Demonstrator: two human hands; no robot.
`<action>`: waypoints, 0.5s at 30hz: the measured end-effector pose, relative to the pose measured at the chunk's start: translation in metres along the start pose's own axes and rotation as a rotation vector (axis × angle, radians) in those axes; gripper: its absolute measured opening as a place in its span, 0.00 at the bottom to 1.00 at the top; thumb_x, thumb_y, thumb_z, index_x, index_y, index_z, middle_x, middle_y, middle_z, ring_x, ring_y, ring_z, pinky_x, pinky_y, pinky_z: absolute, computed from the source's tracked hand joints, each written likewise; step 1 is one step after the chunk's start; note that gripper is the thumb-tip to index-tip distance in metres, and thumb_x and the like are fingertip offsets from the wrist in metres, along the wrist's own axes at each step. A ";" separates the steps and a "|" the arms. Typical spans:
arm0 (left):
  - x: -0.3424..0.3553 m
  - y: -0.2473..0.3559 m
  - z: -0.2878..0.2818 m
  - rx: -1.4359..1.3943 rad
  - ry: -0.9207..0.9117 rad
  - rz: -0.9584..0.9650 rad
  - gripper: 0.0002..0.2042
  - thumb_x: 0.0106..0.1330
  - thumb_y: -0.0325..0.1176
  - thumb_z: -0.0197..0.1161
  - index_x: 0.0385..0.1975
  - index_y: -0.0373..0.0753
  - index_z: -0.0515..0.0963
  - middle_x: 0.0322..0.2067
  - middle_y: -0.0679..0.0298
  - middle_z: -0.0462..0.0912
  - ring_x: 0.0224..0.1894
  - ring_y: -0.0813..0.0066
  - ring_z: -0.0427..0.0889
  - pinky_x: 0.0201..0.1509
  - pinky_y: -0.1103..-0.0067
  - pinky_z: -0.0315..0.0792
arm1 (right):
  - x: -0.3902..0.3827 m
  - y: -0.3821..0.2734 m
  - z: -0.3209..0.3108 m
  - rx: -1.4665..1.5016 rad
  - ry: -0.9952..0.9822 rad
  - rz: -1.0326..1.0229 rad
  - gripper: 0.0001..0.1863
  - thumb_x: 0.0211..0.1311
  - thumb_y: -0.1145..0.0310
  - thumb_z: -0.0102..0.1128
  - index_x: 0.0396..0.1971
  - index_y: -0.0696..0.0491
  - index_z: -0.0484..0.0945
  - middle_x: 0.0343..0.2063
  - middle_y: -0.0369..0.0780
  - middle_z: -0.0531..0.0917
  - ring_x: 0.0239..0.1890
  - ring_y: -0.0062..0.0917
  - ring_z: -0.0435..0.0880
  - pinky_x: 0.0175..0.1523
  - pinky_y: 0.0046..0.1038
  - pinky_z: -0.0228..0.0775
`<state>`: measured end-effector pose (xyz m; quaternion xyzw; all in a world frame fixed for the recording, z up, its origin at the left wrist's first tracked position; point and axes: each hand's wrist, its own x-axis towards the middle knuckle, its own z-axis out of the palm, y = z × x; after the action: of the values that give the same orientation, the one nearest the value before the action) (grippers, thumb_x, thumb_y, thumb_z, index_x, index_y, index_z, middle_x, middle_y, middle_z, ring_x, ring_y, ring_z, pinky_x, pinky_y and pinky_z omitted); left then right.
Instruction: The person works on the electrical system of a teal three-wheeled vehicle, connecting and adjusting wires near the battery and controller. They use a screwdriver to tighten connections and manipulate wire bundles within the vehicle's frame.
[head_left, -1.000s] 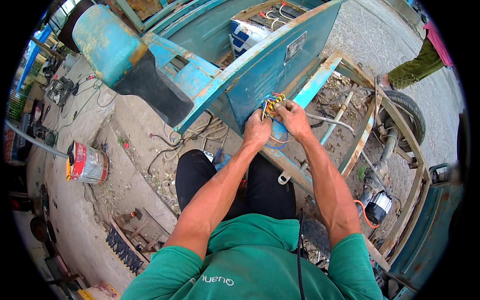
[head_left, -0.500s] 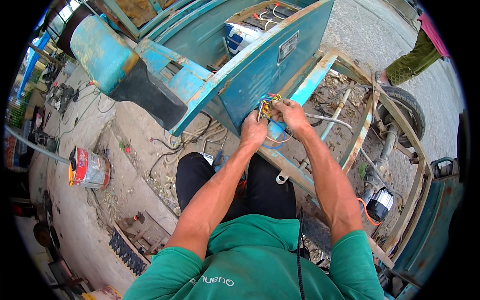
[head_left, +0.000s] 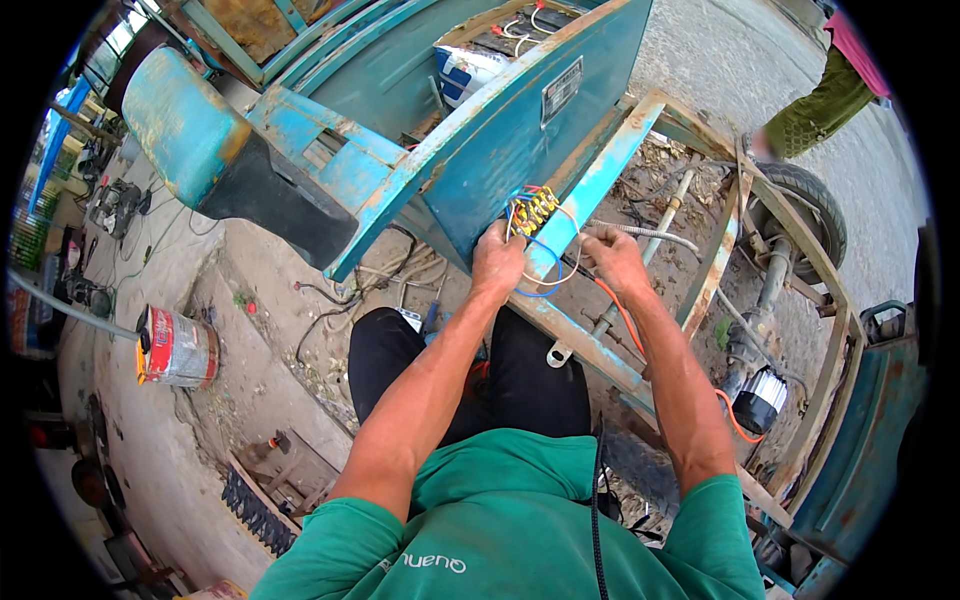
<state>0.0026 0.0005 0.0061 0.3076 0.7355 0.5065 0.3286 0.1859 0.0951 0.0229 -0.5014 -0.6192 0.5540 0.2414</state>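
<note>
A yellow terminal block (head_left: 536, 209) with colored wires sits against the lower edge of a blue metal panel (head_left: 510, 150). My left hand (head_left: 499, 259) is at the block's left end, its fingers closed around the thin wires there. To the right of the block, my right hand (head_left: 613, 260) has thumb and fingertips pinched on a thin wire; the exact grip is partly hidden. A blue wire (head_left: 540, 293) and a pale one loop between the two hands. An orange cable (head_left: 622, 312) runs down beside my right hand.
A rusty blue frame (head_left: 590, 352) with a wheel (head_left: 800, 212) and axle extends right. At left are a padded seat (head_left: 290, 205) and a red-and-white bucket (head_left: 180, 345). A battery (head_left: 468, 72) lies behind the panel. Someone in green trousers (head_left: 815, 120) stands at upper right.
My right hand has drawn away from the terminal block to the right, uncovering the block. The orange cable now shows beside that hand. My left hand stays by the block.
</note>
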 end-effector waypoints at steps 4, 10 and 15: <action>0.005 -0.008 -0.001 -0.020 -0.015 -0.015 0.13 0.62 0.31 0.56 0.41 0.30 0.80 0.33 0.59 0.84 0.34 0.72 0.80 0.41 0.71 0.72 | -0.006 -0.004 0.014 0.054 -0.020 -0.032 0.10 0.64 0.67 0.64 0.35 0.61 0.81 0.25 0.37 0.83 0.24 0.19 0.78 0.31 0.25 0.72; -0.001 0.002 -0.003 -0.041 -0.027 -0.021 0.15 0.65 0.37 0.59 0.41 0.30 0.80 0.32 0.61 0.83 0.34 0.75 0.77 0.40 0.72 0.71 | 0.002 -0.019 0.003 0.406 -0.011 0.130 0.10 0.66 0.67 0.61 0.29 0.58 0.78 0.21 0.34 0.78 0.17 0.16 0.71 0.24 0.23 0.64; -0.004 0.007 -0.004 -0.056 -0.038 0.000 0.19 0.66 0.42 0.60 0.44 0.29 0.79 0.36 0.51 0.84 0.40 0.61 0.82 0.47 0.67 0.72 | 0.005 -0.016 -0.005 0.165 -0.007 0.106 0.11 0.66 0.67 0.60 0.33 0.61 0.79 0.22 0.35 0.79 0.20 0.18 0.75 0.26 0.23 0.67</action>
<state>0.0022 -0.0026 0.0140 0.3078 0.7146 0.5209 0.3511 0.1831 0.1035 0.0380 -0.5099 -0.5448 0.6170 0.2500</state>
